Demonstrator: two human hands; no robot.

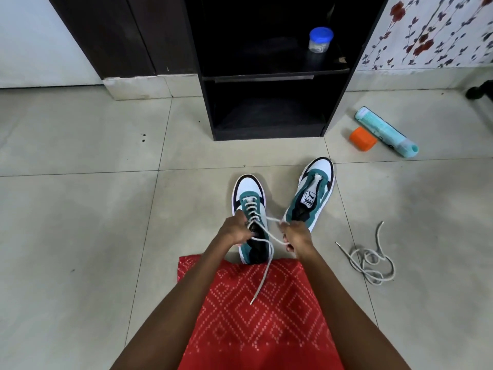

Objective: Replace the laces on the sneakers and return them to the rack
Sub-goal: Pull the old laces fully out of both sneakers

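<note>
The near sneaker (250,190) stands on the tiled floor (80,209), directly in front of the seated person, toe pointing to the rack (208,108). This puts the eyelets within reach of both hands.

The left hand (234,232) grips the eyelet area and probably steadies the shoe. The right hand (296,236) pinches the white lace (262,279) and draws it sideways, apparently to take up slack. The lower rows are crossed and the upper rows are not yet done. One free end hangs over the lap.

The second sneaker (320,166) lies just to the right, unlaced. Its tongue label (309,197) reads "PUMA" under a cat logo. A loose lace (373,263) is coiled on the floor nearby, probably for that shoe.

Both rack shelves are free of shoes. The upper shelf holds a blue-lidded jar (320,40).
</note>
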